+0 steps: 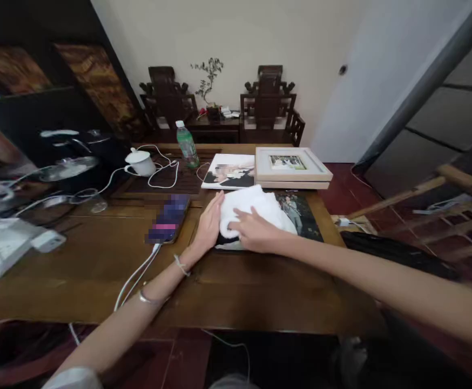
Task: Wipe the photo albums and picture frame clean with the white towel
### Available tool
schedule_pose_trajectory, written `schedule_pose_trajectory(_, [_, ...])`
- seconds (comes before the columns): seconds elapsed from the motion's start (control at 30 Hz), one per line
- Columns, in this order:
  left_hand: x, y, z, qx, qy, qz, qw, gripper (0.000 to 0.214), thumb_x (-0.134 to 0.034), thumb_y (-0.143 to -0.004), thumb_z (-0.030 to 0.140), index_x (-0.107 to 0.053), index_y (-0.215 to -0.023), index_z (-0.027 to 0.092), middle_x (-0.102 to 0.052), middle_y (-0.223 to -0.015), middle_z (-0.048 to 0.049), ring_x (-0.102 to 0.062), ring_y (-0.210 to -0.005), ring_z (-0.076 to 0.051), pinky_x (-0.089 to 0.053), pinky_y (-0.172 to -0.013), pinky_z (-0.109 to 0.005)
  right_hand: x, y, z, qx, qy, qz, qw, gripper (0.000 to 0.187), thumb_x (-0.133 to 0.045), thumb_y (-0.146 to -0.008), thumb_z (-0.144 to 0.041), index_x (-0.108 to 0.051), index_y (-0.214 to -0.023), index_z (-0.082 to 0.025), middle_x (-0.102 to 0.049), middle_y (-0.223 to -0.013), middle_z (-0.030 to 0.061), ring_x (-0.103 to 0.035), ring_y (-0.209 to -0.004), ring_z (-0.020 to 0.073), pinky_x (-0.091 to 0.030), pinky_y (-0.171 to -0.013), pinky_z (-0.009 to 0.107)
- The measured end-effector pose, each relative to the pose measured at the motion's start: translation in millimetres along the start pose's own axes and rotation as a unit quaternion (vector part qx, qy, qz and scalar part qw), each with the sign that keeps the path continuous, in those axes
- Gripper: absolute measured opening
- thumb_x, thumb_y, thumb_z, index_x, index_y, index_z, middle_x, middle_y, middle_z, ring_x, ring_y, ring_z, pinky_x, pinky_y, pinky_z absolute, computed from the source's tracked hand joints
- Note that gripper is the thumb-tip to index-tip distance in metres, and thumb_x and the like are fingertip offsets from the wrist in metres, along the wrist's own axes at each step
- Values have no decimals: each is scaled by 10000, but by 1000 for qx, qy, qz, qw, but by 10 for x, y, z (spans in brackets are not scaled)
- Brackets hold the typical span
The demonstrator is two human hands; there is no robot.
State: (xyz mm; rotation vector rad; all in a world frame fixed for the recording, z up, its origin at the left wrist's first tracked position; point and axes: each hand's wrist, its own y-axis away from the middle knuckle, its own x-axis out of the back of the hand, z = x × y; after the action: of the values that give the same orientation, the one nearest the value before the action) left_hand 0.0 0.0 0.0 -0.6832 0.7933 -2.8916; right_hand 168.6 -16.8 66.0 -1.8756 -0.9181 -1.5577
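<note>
A folded white towel (252,200) lies on a dark photo panel (309,219) on the wooden table. My right hand (254,231) presses on the towel's near side, with its fingers bent into the cloth. Along the left edge of the panel and towel rests my left hand (209,222), its fingers stretched out and holding nothing. The towel and both hands hide much of the panel's picture.
Behind the towel lie a photo print (230,172) and a white picture frame (292,167). A phone (168,219) with a cable is on the left, near a lidded cup (139,162) and a green bottle (187,145). Power strips (1,246) and cords crowd the far left.
</note>
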Motion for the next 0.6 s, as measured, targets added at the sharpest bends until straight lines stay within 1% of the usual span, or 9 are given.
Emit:
schedule_pose_trajectory(0.07, [-3, -2, -16, -3, -1, 13, 1000, 595, -213, -982, 498, -517, -1327, 121, -482, -1422, -121, -411, -1342, -201, -257, -1155, -390, -27, 165, -136, 30, -10, -14, 999, 333, -426, -784, -50, -598, -1055, -139, -587, -1188, 222, -357, -1324, 319, -254, -1010, 645])
schedule_pose_trajectory(0.13, [-10, 0, -26, -8, -9, 9, 1000, 586, -196, -987, 482, -519, -1325, 128, -488, -1418, -118, -413, -1341, -200, -264, -1153, -396, -16, 340, -256, 43, -29, -34, 998, 307, -427, -787, -61, -605, -1022, -147, -594, -1173, 214, -395, -1298, 310, -268, -1016, 618])
schedule_pose_trajectory(0.23, [-30, 12, -30, -18, -36, -29, 999, 557, -218, -992, 437, -523, -1314, 100, -480, -1419, -141, -402, -1350, -206, -279, -1149, -408, 80, 611, -360, 30, -75, -77, 994, 286, -425, -776, -66, -606, -974, -165, -623, -1112, 180, -495, -1201, 300, -313, -998, 560])
schedule_pose_trajectory(0.3, [-49, 21, -35, -30, -62, -64, 996, 524, -273, -984, 410, -528, -1304, 83, -475, -1418, -157, -394, -1356, -219, -290, -1144, -425, 155, 764, -336, 3, -93, -87, 992, 284, -416, -752, -49, -602, -922, -180, -653, -1020, 138, -563, -1090, 284, -378, -934, 479])
schedule_pose_trajectory(0.37, [-67, 27, -48, -42, -90, -95, 990, 495, -330, -970, 388, -539, -1289, 73, -485, -1404, -168, -405, -1348, -231, -304, -1137, -438, 197, 867, -219, -32, -86, -72, 993, 281, -407, -725, -34, -592, -872, -187, -659, -902, 104, -604, -934, 257, -421, -807, 377])
schedule_pose_trajectory(0.43, [-80, 27, -65, -50, -114, -119, 985, 476, -362, -957, 364, -557, -1267, 59, -504, -1384, -177, -422, -1335, -241, -320, -1129, -440, 197, 908, -28, -68, -56, -37, 995, 285, -397, -705, -25, -582, -849, -188, -637, -812, 85, -591, -800, 231, -399, -692, 311])
schedule_pose_trajectory(0.5, [-85, 22, -82, -57, -130, -134, 981, 464, -365, -952, 340, -571, -1249, 50, -516, -1372, -180, -430, -1330, -247, -330, -1125, -443, 169, 882, 191, -99, -23, 2, 995, 286, -389, -693, -23, -576, -837, -185, -619, -788, 82, -566, -747, 221, -364, -644, 292])
schedule_pose_trajectory(0.6, [-84, 13, -100, -65, -143, -142, 977, 455, -368, -944, 317, -570, -1251, 48, -513, -1374, -180, -431, -1328, -256, -340, -1120, -455, 135, 718, 454, -130, -7, 45, 990, 279, -388, -690, -29, -581, -829, -174, -629, -807, 95, -558, -724, 226, -344, -649, 298])
